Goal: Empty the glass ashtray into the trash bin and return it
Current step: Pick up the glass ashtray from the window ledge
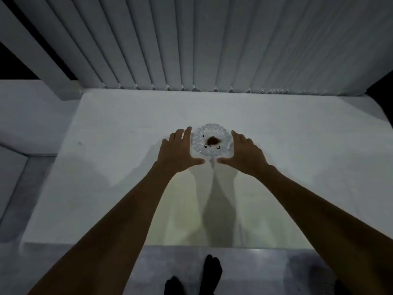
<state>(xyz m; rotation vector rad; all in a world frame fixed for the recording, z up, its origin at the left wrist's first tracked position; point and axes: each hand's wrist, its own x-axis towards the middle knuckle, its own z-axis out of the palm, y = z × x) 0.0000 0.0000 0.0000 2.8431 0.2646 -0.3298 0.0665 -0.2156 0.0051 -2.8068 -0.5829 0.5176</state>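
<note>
While the ashtray (210,140) sits centred between my left hand (177,153) and right hand (244,155), both are equally near. Fingers spread, gripping nothing yet

Dim room, cold grey light, a white table (119,116) stood against pale vertical blinds (212,39), dark window gap at far left, grey tiled floor (244,271) lay below.

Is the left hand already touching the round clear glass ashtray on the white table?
Cannot tell. In the head view the left hand sits beside the round clear glass ashtray; its fingers overlap the rim, hiding any contact or gap.
</note>
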